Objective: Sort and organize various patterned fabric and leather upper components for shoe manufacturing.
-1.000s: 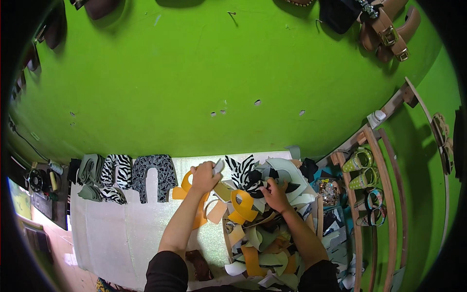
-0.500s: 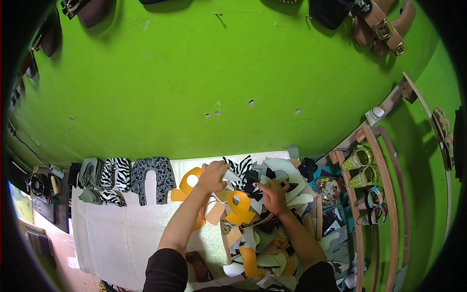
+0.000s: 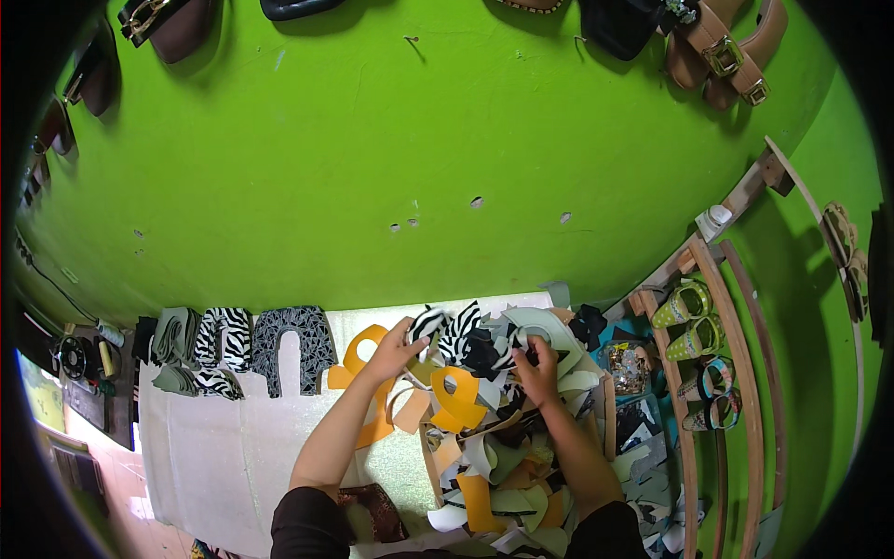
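Note:
My left hand (image 3: 395, 352) pinches a zebra-print material piece (image 3: 426, 323) at the far side of the scrap heap. My right hand (image 3: 537, 370) is closed at the end of a zebra-print strip (image 3: 505, 360); whether both belong to one piece I cannot tell. Between my hands lie another zebra-print piece (image 3: 460, 333) and a black scrap (image 3: 480, 356). Just nearer sits an orange looped cutout (image 3: 456, 399). Beside my left wrist lies a second orange cutout (image 3: 364, 348). Grey-white offcuts (image 3: 549, 324) lie behind my right hand.
To the left, stacked grey pieces (image 3: 174, 337), zebra-print U-shapes (image 3: 223, 337) and a black-grey patterned U-shape (image 3: 291, 345) lie on the pale tabletop (image 3: 223, 456). A wooden rack (image 3: 715, 307) with green sandals (image 3: 684, 306) stands right. A brown piece (image 3: 374, 514) lies near my left sleeve.
My left hand has lifted a zebra-print piece, now turned up beside its fingers. My right hand has shifted slightly right and now meets a zebra-print strip.

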`<state>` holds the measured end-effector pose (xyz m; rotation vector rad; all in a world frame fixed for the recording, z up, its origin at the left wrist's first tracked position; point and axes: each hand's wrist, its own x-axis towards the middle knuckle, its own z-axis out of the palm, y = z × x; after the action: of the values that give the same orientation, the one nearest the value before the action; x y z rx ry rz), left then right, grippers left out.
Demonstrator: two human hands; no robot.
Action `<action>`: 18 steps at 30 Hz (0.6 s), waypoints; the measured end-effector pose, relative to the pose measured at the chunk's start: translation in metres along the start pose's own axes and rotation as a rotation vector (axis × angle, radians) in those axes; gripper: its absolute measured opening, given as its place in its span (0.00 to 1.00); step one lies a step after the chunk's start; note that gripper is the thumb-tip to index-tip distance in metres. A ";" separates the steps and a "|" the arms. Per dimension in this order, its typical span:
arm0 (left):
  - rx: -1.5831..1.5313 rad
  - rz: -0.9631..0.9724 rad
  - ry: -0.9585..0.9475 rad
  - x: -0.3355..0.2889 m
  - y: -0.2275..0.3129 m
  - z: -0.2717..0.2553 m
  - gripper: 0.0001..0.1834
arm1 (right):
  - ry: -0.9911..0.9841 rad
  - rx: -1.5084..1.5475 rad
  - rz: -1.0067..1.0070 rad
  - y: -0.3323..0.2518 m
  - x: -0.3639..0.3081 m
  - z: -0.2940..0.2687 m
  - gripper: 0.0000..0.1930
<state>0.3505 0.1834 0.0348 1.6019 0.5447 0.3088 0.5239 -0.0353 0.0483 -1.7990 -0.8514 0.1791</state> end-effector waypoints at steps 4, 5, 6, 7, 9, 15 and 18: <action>0.116 0.053 -0.167 -0.015 0.029 -0.013 0.10 | -0.137 0.143 -0.187 -0.051 0.012 -0.011 0.04; 0.096 0.066 -0.202 -0.021 0.038 -0.012 0.10 | -0.323 0.103 -0.213 -0.065 0.013 -0.012 0.05; 0.094 0.062 -0.198 -0.030 0.048 -0.010 0.10 | -0.510 0.062 -0.233 -0.076 0.011 -0.011 0.06; 0.160 0.059 -0.231 -0.040 0.059 -0.006 0.10 | -0.516 0.064 -0.232 -0.089 0.006 -0.006 0.06; 0.257 0.121 -0.272 -0.055 0.066 0.005 0.12 | -0.672 -0.215 -0.351 -0.117 -0.008 0.009 0.10; 0.567 0.077 -0.423 -0.092 0.087 0.021 0.18 | -0.662 -0.330 -0.385 -0.120 -0.034 0.027 0.17; 0.577 0.238 -0.379 -0.106 0.068 0.013 0.16 | -0.708 -0.280 -0.379 -0.128 -0.031 0.033 0.17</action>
<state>0.2777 0.1152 0.1133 2.2282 0.1475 0.0111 0.4254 -0.0096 0.1383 -1.7995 -1.7737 0.4841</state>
